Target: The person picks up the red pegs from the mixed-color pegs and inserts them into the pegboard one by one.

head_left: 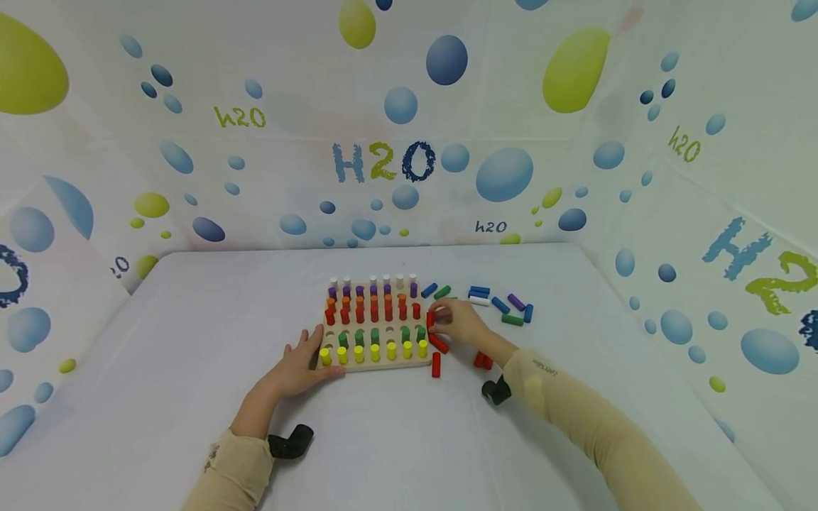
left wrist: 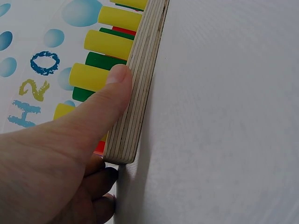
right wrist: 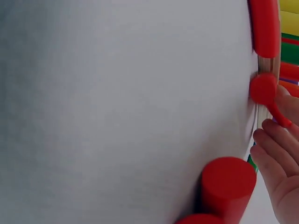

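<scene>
A wooden pegboard [head_left: 377, 367] carries rows of white, purple, orange, red, green and yellow pegs. My left hand [head_left: 298, 367] holds its near left corner. In the left wrist view the thumb lies along the layered front edge [left wrist: 135, 88], beside the yellow pegs [left wrist: 88, 77], and the other fingers bend at the side. At the board's right edge, my right hand [head_left: 461, 321] pinches a red peg [head_left: 430, 321] between thumb and fingers. Another red peg [head_left: 439, 344] lies just below that hand, and a further red peg [right wrist: 265, 28] lies alongside the board.
Loose blue pegs [head_left: 479, 291], green pegs [head_left: 513, 320], a white peg [head_left: 479, 301] and a purple peg [head_left: 516, 302] lie right of the board. Red pegs [head_left: 483, 360] rest by the right forearm. A white cloth with bubble prints [head_left: 401, 105] forms the backdrop.
</scene>
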A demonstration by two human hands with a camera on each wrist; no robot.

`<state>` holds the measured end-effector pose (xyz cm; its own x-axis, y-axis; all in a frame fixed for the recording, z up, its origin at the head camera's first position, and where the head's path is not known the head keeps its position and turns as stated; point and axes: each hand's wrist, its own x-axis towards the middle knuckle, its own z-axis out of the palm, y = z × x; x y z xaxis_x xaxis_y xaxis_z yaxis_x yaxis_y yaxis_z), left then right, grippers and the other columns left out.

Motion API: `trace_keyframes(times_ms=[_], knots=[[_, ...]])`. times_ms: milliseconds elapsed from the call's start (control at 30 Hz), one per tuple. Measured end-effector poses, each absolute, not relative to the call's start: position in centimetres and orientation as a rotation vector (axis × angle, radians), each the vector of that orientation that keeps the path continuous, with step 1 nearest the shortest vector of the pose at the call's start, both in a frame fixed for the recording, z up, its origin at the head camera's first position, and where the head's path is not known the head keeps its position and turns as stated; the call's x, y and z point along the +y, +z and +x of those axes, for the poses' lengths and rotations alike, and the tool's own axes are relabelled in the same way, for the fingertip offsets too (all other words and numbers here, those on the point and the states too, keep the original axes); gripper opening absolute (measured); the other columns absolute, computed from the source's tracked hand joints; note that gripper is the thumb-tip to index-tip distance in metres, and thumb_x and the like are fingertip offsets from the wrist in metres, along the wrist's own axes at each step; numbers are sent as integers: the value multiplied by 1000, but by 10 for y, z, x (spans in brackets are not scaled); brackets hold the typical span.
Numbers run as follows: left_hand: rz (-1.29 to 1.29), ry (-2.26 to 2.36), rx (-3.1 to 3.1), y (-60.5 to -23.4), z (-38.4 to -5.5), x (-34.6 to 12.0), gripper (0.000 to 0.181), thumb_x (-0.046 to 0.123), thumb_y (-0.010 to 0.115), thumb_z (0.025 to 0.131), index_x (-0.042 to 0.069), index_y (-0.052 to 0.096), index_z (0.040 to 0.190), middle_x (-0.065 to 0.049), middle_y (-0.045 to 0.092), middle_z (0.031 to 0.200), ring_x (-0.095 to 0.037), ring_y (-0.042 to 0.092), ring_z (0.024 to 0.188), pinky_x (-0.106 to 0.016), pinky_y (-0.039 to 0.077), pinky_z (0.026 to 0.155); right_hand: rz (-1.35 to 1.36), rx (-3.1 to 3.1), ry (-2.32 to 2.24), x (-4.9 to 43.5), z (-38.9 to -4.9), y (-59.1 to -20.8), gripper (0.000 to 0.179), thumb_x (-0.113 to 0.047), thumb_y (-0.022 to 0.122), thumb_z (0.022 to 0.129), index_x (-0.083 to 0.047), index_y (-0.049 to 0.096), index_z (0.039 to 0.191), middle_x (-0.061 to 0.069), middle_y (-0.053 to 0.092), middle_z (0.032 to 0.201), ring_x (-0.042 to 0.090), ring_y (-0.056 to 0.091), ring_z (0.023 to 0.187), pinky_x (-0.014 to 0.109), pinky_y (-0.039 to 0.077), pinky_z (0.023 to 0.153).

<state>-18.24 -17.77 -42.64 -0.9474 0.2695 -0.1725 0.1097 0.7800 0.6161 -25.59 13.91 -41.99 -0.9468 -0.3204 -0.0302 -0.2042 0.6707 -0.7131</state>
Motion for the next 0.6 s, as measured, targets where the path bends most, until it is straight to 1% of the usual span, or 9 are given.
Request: trace_keyframes(times_ms=[267, 500, 600], knots=[[308, 920, 2732, -429, -182, -178, 104, 54, 63, 78, -5, 8, 144, -31, 10, 146, -43, 0, 135, -59, -3, 104, -470, 2788, -1241, 140, -251, -422, 21, -9, 70, 80, -9, 61, 98, 7, 65, 99, 21, 63, 91, 33, 51, 81], [310, 916, 2738, -429, -181, -178, 104, 54, 63, 78, -5, 8, 144, -31, 10, 146, -44, 0, 135, -59, -3, 104, -384, 2668, -1371, 140, -245, -419, 28, -7, 69, 80, -5, 64, 108, 10, 67, 100, 22, 64, 92, 31, 52, 80], [305, 913, 2739, -428, -181, -177, 104, 53, 64, 78, -5, 9, 144, -30, 10, 146, -43, 0, 135, -59, -3, 104, -338, 2618, -1398, 141, -243, -420, 26, -9, 69, 81, -4, 67, 106, 9, 68, 99, 21, 64, 93, 31, 51, 81]])
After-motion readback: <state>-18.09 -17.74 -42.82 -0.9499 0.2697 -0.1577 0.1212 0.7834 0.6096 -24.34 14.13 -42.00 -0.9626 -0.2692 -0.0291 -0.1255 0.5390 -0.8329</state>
